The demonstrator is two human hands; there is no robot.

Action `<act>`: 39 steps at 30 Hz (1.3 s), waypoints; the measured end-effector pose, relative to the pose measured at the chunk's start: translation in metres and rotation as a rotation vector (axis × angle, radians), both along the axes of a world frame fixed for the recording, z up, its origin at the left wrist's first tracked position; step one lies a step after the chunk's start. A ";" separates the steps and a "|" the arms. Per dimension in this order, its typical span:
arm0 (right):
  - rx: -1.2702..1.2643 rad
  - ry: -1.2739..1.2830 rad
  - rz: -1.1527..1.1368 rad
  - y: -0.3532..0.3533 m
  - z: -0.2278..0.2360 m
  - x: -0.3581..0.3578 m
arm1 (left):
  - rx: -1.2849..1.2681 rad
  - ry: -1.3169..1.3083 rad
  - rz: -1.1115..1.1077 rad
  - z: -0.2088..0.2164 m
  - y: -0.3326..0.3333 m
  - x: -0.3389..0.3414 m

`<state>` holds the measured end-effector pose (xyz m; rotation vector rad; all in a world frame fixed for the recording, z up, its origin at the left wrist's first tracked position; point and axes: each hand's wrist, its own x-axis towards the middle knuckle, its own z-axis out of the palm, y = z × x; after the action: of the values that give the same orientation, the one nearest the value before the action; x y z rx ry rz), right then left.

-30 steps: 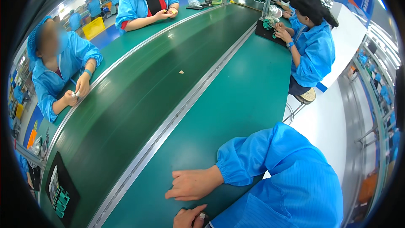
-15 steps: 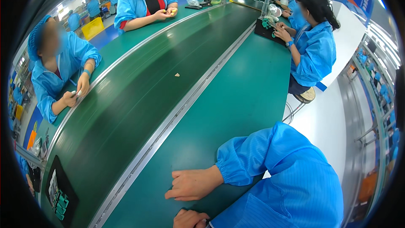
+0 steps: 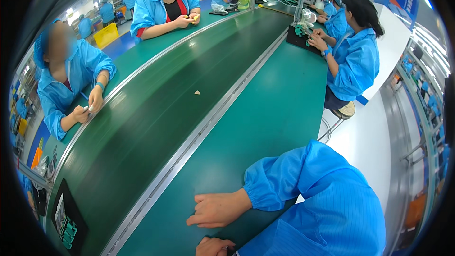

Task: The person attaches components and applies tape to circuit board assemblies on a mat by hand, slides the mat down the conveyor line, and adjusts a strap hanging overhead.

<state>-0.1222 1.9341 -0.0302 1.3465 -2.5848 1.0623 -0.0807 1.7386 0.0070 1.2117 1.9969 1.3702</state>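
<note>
My right hand [image 3: 219, 209] rests palm down on the green tabletop [image 3: 265, 114], its fingers loosely curled in, with nothing seen in them. Closer to me, my left hand [image 3: 211, 247] lies at the lower edge of the picture, partly cut off. Its fingers are bent inward, and what they may hold is hidden. Beyond both hands runs a metal rail [image 3: 182, 149], with the dark green conveyor belt [image 3: 142, 128] on its far side. Neither hand touches the rail.
A small pale piece [image 3: 197, 92] lies on the belt. At the lower left, a black tray [image 3: 77, 208] holds green parts [image 3: 68, 233]. Co-workers sit across the belt and farther along my side. One on my side handles green parts over a black mat [image 3: 303, 42].
The whole view has shifted slightly. The pale piece on the belt appears a little lower in the picture. Co-workers' hands have moved slightly, while my own hands stay nearly in place.
</note>
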 end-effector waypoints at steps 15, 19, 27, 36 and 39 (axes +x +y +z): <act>-0.040 0.055 -0.008 -0.004 0.001 0.001 | 0.009 -0.051 -0.011 0.002 -0.007 -0.001; -0.037 0.047 -0.009 -0.005 0.001 0.000 | 0.025 -0.069 -0.010 -0.001 -0.008 -0.001; -0.045 0.041 -0.010 -0.005 0.002 -0.001 | -0.012 -0.156 0.091 0.010 -0.001 0.002; -0.005 0.046 -0.007 -0.006 0.002 -0.001 | -0.019 -0.095 0.039 0.011 -0.004 -0.001; -0.040 0.041 -0.002 -0.007 0.001 -0.001 | -0.023 -0.075 0.020 0.006 -0.007 0.000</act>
<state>-0.1233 1.9272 -0.0289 1.3427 -2.5211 1.0687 -0.0811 1.7317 0.0128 1.1162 1.9729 1.3782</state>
